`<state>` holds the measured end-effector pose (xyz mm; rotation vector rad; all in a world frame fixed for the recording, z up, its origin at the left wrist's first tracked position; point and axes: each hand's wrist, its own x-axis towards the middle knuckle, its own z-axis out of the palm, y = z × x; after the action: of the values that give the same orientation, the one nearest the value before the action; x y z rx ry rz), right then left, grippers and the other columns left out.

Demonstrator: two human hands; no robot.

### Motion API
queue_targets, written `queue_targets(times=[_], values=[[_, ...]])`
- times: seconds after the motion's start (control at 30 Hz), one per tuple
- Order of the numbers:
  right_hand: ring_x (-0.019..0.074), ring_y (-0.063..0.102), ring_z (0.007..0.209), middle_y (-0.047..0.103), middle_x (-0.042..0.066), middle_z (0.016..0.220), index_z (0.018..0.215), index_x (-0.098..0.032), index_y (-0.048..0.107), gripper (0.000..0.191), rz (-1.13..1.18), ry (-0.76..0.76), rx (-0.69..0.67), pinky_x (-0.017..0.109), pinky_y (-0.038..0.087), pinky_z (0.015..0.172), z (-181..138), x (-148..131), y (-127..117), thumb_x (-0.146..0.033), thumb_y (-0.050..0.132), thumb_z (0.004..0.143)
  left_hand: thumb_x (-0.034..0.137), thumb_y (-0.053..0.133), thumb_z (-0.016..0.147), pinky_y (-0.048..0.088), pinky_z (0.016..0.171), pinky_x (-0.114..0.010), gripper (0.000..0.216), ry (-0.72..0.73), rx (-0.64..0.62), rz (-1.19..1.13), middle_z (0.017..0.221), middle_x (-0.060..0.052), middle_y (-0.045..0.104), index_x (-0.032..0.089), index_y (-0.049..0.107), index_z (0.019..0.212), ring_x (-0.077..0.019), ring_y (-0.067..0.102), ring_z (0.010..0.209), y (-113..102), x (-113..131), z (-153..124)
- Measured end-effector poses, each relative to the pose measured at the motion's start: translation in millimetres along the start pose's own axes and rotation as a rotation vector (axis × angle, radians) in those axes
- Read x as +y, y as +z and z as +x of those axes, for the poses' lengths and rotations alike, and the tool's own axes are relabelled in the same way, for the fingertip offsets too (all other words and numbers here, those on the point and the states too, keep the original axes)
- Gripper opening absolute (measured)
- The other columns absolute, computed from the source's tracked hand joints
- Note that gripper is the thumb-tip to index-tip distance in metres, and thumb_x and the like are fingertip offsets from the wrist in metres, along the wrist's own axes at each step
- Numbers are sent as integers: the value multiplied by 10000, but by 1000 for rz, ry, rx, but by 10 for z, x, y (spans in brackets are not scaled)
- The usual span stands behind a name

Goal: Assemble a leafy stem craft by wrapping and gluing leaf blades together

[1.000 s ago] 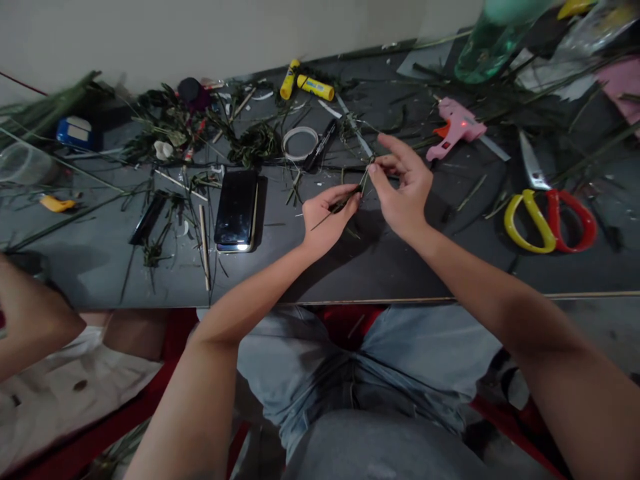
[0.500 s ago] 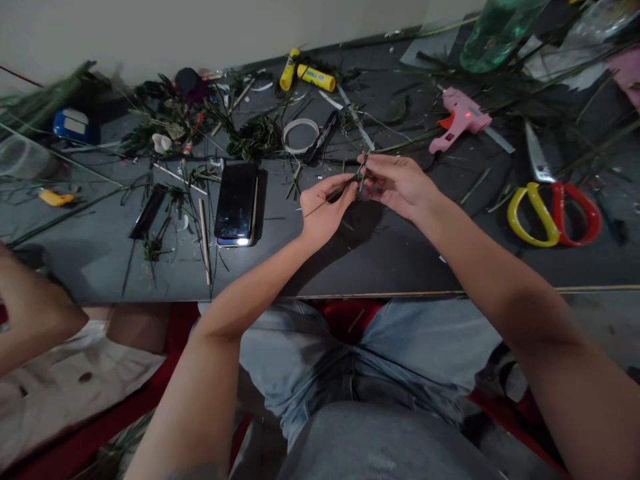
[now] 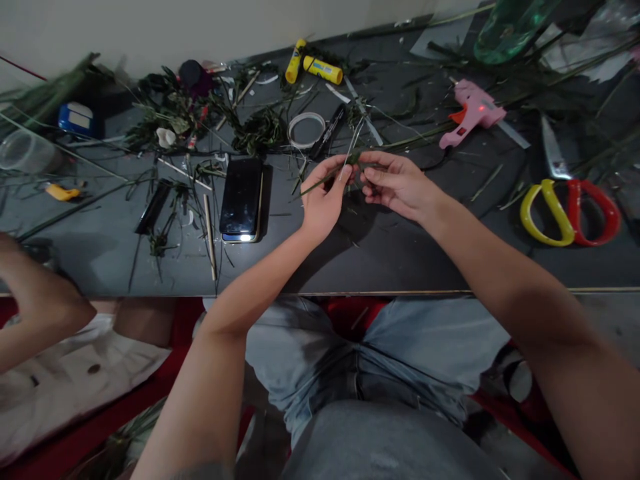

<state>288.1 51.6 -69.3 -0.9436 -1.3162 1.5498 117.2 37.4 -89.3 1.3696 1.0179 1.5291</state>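
Note:
My left hand (image 3: 325,197) pinches a thin green plant strand (image 3: 320,183), its tail lying across the back of the fingers. A slim, pale, forked piece (image 3: 353,141) rises from between its thumb and forefinger; I cannot tell whether it is wire or a tool. Close beside it, my right hand (image 3: 397,183) has thumb and fingers closed on the knotted green end of that strand (image 3: 354,158). The fingertips of both hands nearly meet above the dark table, and they hide part of the strand.
A phone (image 3: 243,197) with its light on lies to the left. To the right are a pink glue gun (image 3: 473,113) with a red light and large scissors (image 3: 565,200). Behind are a white ring (image 3: 306,130), a black pen (image 3: 329,131) and yellow glue sticks (image 3: 323,69). A co-worker's arm (image 3: 40,307) is at left.
The pale forked piece has shifted from my right fingertips to my left hand's grip. My right fingers have turned and closed around the strand's end. The view has shifted slightly.

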Motion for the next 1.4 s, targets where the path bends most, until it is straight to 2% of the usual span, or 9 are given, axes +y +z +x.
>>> queue_targets(times=[0.23,0.4,0.63,0.8,0.93,1.07,1.2,1.3,1.4], values=[[178,666,737,719,9,848,1175,-294,679,559,-337,-264,4,331,602,709,-27,-4,-25,-572,859,725,680,672,834,542,1064,-395,507,-4,-8,18,1106,-38,759,295,718,1161,-237,693,1190,-86,-138,66],[225,709,860,726,19,889,1288,-318,624,597,-437,-351,38,379,615,792,-22,70,-10,-587,797,785,657,687,833,525,1081,-438,488,-10,-56,9,1127,-43,747,294,715,1158,-275,675,1245,-85,-143,78],[234,728,859,738,30,945,1403,-326,596,528,-620,-492,101,413,619,824,-72,46,64,-512,660,913,638,720,815,566,1025,-389,435,-2,-86,-17,1123,-14,768,318,738,1109,-223,739,1086,-58,-34,57],[261,725,905,741,71,1019,1409,-309,613,478,-858,-556,71,443,605,899,-98,11,39,-420,596,945,582,716,851,534,1094,-401,379,-57,-74,9,1178,-4,762,329,751,1131,-240,693,1203,-90,-42,66],[255,720,888,740,63,991,1457,-320,565,520,-910,-562,53,429,613,864,-98,23,9,-421,589,947,577,705,863,508,1130,-446,385,-74,5,11,1149,-14,770,315,751,1141,-275,657,1273,-118,-22,70],[245,722,874,749,44,982,1386,-329,621,474,-821,-524,18,425,617,834,-117,-11,30,-486,621,938,608,704,850,490,1153,-447,422,-92,11,-6,1198,-26,756,312,744,1149,-283,616,1334,-113,13,60],[258,703,1038,747,58,1114,1210,-336,711,355,-689,-564,206,419,597,867,-131,-87,108,-552,627,941,605,727,833,506,1135,-460,450,-67,-49,-10,1138,-38,757,283,742,1147,-292,622,1331,-74,19,45],[228,705,962,762,40,1030,1004,-339,747,248,-617,-624,328,407,594,842,-111,-107,161,-556,644,940,605,739,821,553,1076,-416,454,-32,-94,5,1101,-31,763,277,744,1135,-255,689,1221,-43,5,33],[206,707,890,773,23,918,864,-326,743,217,-577,-706,366,410,588,866,-81,-81,172,-529,691,919,608,723,831,589,1010,-355,436,-26,-145,13,1088,-25,775,279,747,1116,-200,730,1108,-32,-6,23]])
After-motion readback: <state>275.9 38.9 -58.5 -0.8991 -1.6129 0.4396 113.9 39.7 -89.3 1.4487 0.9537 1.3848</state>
